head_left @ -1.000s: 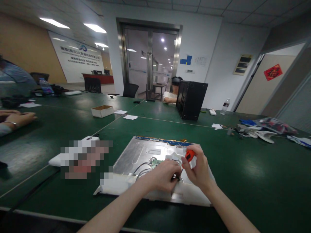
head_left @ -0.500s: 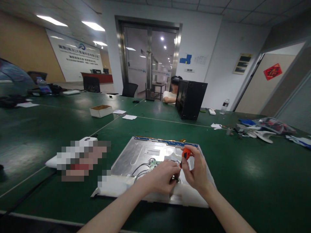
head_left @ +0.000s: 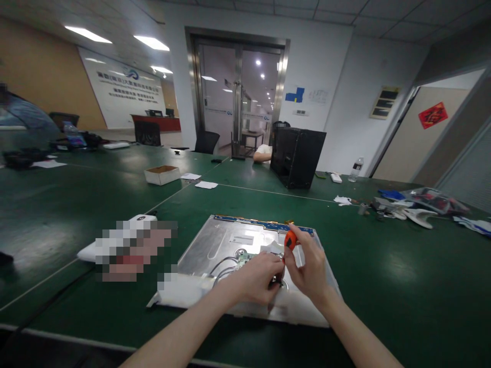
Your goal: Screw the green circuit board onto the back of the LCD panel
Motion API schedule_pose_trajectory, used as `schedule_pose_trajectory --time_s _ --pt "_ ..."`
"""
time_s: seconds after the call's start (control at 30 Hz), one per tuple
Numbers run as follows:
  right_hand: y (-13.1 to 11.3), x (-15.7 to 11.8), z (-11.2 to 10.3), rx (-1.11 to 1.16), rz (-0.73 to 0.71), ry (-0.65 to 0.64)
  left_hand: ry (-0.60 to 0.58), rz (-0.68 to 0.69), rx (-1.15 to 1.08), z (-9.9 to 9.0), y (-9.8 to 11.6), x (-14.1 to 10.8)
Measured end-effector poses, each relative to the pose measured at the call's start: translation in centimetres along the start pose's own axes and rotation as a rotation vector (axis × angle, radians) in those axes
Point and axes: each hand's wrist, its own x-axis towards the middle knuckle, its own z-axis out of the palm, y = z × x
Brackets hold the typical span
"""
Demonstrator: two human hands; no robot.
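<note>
A flat silvery metal panel [head_left: 203, 250] lies on the table before me, a blue circuit strip [head_left: 253, 223] along its far edge. My right hand [head_left: 312, 268] grips the orange and black handle of a screwdriver [head_left: 290, 240], held steeply over the panel with its shaft pointing down. Close against the shaft, my left hand [head_left: 261, 276] is closed with its fingertips together; what they pinch, if anything, is hidden. Partly under that hand sit a small green circuit board [head_left: 242, 259] and dark cables [head_left: 220, 267]. The screwdriver's tip is hidden behind my fingers.
To the left lies a white device [head_left: 90, 250] beside a blurred patch. Farther off stand an open white box [head_left: 162, 175] and a black computer case [head_left: 297, 158] with a person behind it. A water bottle [head_left: 356, 169] and assorted parts [head_left: 406, 207] are at the right.
The computer case has turned slightly and shifted left, and the person behind it is now more hidden. My hands stay at the same spot, the screwdriver handle tilting a little. The view has shifted slightly.
</note>
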Motion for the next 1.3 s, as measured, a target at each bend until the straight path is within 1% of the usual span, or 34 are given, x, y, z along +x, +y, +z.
schedule_pose_trajectory --time_s 0.13,0.23,0.33,0.5,0.63,0.77,0.97,1.13,1.3 --pt "0.38 -0.40 0.03 0.031 0.024 0.010 0.018 0.003 0.028 0.13 -0.04 -0.01" --pt "0.51 -0.31 0.09 0.010 0.043 0.050 0.036 0.012 0.044 0.33 -0.17 0.00" --pt "0.43 0.09 0.07 -0.031 0.010 0.094 0.043 0.021 0.032 0.49 -0.25 -0.01" --pt "0.23 0.37 -0.10 -0.071 -0.008 0.047 0.055 0.009 0.036 0.51 -0.22 -0.01" --pt "0.18 0.13 -0.19 -0.024 -0.037 0.018 0.031 0.016 0.032 0.44 -0.21 0.03" --pt "0.23 0.04 -0.19 0.018 -0.036 0.032 0.022 0.019 0.037 0.45 -0.27 0.09" --pt "0.61 0.27 0.09 -0.016 -0.052 0.099 0.026 0.011 0.079 0.47 -0.18 0.17" --pt "0.52 0.38 0.03 -0.067 -0.051 0.077 0.024 -0.004 0.080 0.45 -0.10 0.20" --pt "0.31 0.23 -0.14 -0.039 -0.041 0.034 0.009 0.001 0.061 0.34 -0.03 0.30"
